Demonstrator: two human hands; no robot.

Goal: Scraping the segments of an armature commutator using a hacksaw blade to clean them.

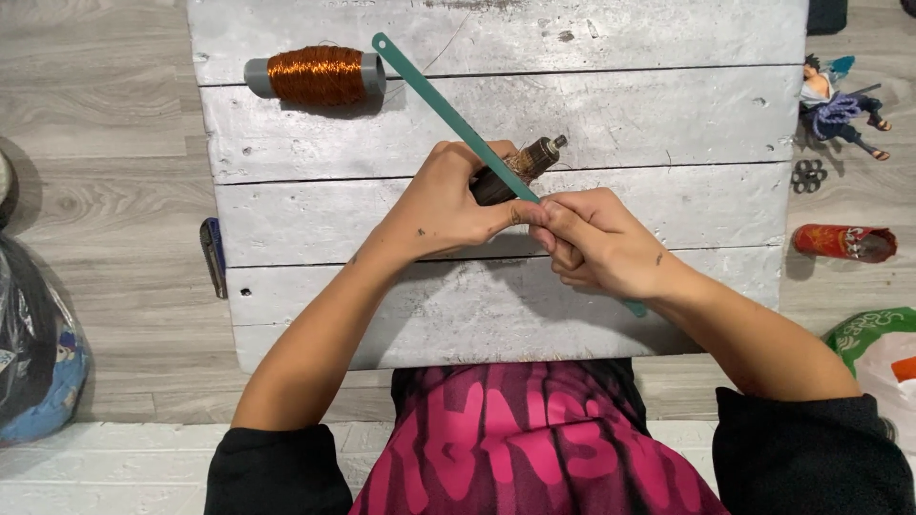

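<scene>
A: What is held in the left hand (448, 200)?

B: A small dark motor core (520, 167) is gripped there, its fingers closed around the body. The core is held above the middle of the white plank table (620, 114), with its shaft end pointed to the far right.

A: And the right hand (596, 243)?

B: Its fingers are clenched on a thin green blade (448, 113). The blade is laid slantwise across the core, its holed tip reaching toward the far left and its other end seen just past the right wrist.

A: How far along can the work be judged?

B: Coppery winding is seen near the shaft end of the core, so it may be judged that the wire has not been cleared from it. No loose wire or cut pieces can be made out on the table. How deep the blade has gone cannot be told, since the contact is hidden by the fingers.

A: What else is laid out?

B: A spool of copper wire (317, 74) is set at the far left of the table, well apart from the hands. A folded knife (214, 256) is lying on the floor at the left, and a small figurine (840, 100) and a red tube (844, 242) at the right.
</scene>
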